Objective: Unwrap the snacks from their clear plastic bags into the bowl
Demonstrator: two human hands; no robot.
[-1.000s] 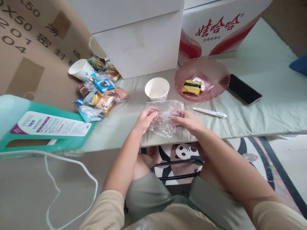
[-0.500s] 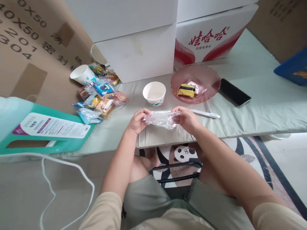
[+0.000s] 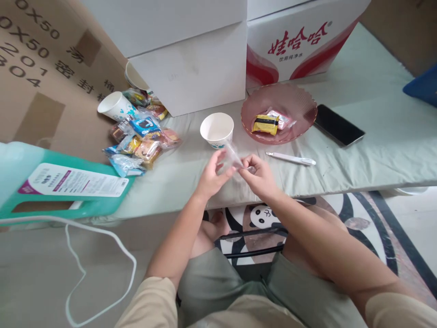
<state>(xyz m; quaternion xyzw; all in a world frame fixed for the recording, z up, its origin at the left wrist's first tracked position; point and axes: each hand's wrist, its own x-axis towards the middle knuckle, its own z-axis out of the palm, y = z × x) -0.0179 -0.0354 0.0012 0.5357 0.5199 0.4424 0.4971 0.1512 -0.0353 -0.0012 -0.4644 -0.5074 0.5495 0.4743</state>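
Note:
My left hand (image 3: 212,175) and my right hand (image 3: 258,175) meet just above the near edge of the pale green pad (image 3: 358,150). Both pinch a small clear plastic bag (image 3: 232,157), now bunched up narrow between the fingertips. A white paper cup (image 3: 217,130) stands upright right behind the hands. To its right sits a pink glass plate (image 3: 300,107) with a yellow-black snack packet (image 3: 264,124) and a pink-white one. A white pen (image 3: 291,158) lies beside my right hand.
A heap of wrapped snacks (image 3: 141,136) and a tipped paper cup (image 3: 115,105) lie at the left, by a teal jug (image 3: 64,191) with a white cord. White boxes (image 3: 191,68), a red-printed carton (image 3: 300,45) and a black phone (image 3: 337,125) stand behind.
The clear bag lay spread flat under both hands, was then lifted and stretched between them, and is now gathered small as the hands came together.

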